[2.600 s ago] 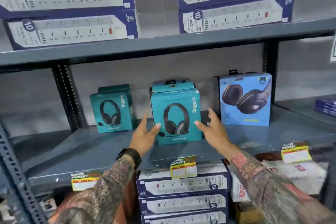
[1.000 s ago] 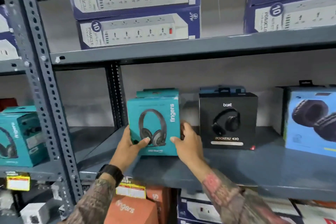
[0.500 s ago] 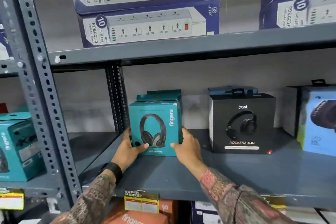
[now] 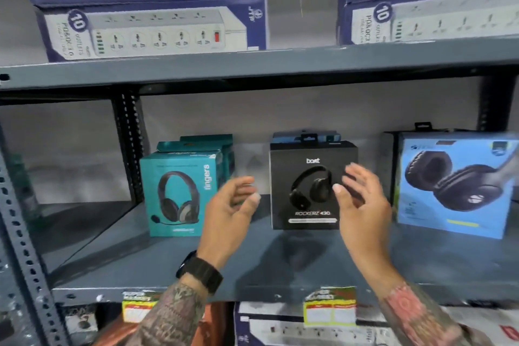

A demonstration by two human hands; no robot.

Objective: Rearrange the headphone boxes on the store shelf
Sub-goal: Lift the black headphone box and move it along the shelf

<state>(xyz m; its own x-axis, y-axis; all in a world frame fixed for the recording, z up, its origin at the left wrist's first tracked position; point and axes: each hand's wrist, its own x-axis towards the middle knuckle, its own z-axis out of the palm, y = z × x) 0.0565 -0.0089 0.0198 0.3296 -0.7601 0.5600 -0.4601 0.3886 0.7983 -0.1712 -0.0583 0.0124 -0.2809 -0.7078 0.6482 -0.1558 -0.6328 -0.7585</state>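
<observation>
A teal headphone box (image 4: 179,194) stands at the left of the grey shelf (image 4: 157,258), with more teal boxes (image 4: 207,141) behind it. To its right stands a black headphone box (image 4: 309,185) with a blue box (image 4: 304,136) behind it. A light blue headphone box (image 4: 455,185) stands at the far right. My left hand (image 4: 230,213) hovers open between the teal and black boxes and holds nothing. My right hand (image 4: 362,199) is open in front of the black box's right edge, fingers spread.
Stacked power-strip boxes (image 4: 146,28) fill the upper shelf, with more (image 4: 427,0) at the right. A perforated upright (image 4: 129,143) stands behind the teal boxes and another (image 4: 25,258) at the near left. Price tags (image 4: 330,306) hang on the shelf edge. Further boxes (image 4: 295,329) lie below.
Both hands have let go of the teal box, which now stands on the shelf, and have moved right toward the black box. The view has shifted right.
</observation>
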